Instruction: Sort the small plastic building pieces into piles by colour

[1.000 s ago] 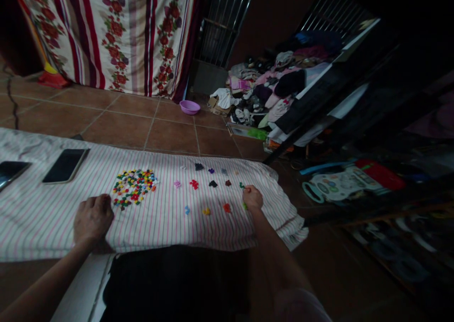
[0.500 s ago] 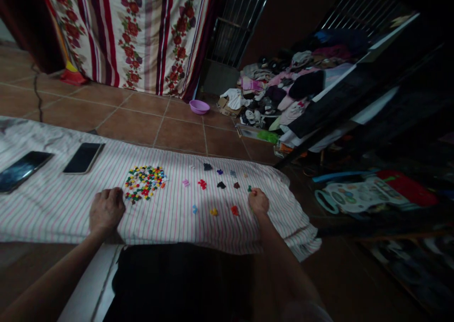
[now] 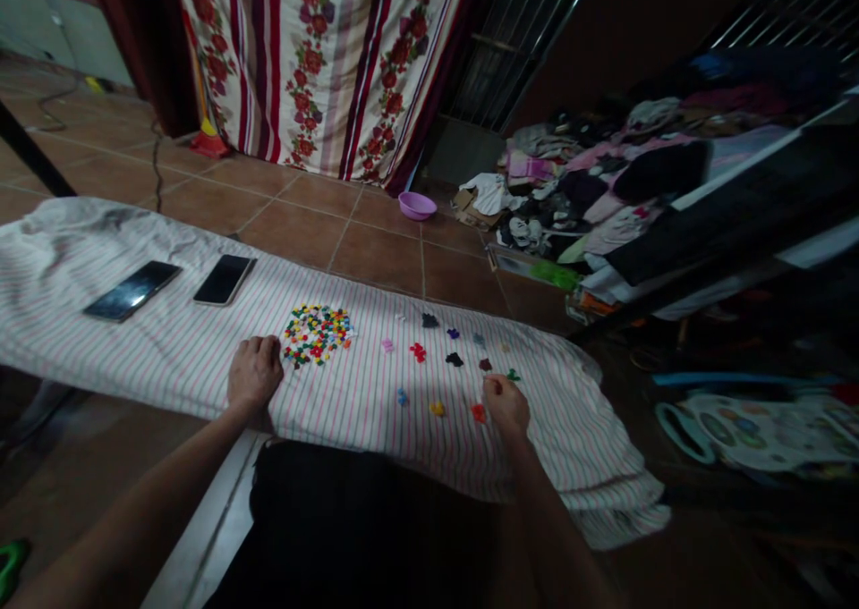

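Observation:
My left hand (image 3: 255, 372) rests on the striped cloth with its fingers curled down, beside a pile of small mixed-colour pieces (image 3: 317, 334). Whatever its fingers may hold is hidden. My right hand (image 3: 506, 403) is over the right part of the cloth, fingers closed together; anything in them is too small to make out. Just right of its fingertips lies a small green cluster (image 3: 514, 375). Close by are a brown cluster (image 3: 485, 364) and an orange-red cluster (image 3: 478, 412). Further left sit black (image 3: 455, 359), red (image 3: 418, 352), yellow (image 3: 437, 408) and blue (image 3: 402, 397) clusters.
Two phones (image 3: 225, 280) (image 3: 132, 291) lie on the cloth's left part. More little clusters, pink (image 3: 387, 345) and dark grey (image 3: 429, 320) among them, line the cloth (image 3: 349, 403). Beyond are a purple basin (image 3: 417, 206) on the tiled floor and heaped clothes (image 3: 597, 180).
My right hand has drawn back leftward from the green cluster, which now lies uncovered on the cloth. The camera view has turned left. My left hand stays beside the mixed pile.

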Available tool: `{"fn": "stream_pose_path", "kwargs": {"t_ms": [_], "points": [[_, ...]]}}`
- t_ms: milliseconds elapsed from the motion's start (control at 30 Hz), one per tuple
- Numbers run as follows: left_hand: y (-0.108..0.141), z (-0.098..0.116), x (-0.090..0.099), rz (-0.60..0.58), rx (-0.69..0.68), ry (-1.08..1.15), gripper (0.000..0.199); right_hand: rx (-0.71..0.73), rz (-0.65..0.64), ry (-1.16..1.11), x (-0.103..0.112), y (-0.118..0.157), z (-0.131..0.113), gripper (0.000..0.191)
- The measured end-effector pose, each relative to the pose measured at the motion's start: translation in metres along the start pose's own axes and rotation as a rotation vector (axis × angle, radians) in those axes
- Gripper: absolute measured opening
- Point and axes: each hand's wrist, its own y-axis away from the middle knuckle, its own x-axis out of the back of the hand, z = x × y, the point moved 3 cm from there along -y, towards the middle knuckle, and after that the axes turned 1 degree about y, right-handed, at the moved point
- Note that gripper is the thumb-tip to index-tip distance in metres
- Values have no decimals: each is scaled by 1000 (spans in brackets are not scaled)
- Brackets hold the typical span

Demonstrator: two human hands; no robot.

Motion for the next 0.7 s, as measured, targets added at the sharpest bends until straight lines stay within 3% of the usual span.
{"fn": "stream_pose_path", "kwargs": {"t_ms": [467, 700], "points": [[1, 0, 0, -17, 27, 29, 26, 283, -6, -154, -19, 31, -43, 34], [1, 0, 0, -38, 23, 46, 22, 501, -27, -176, -25, 51, -82, 29]]}}
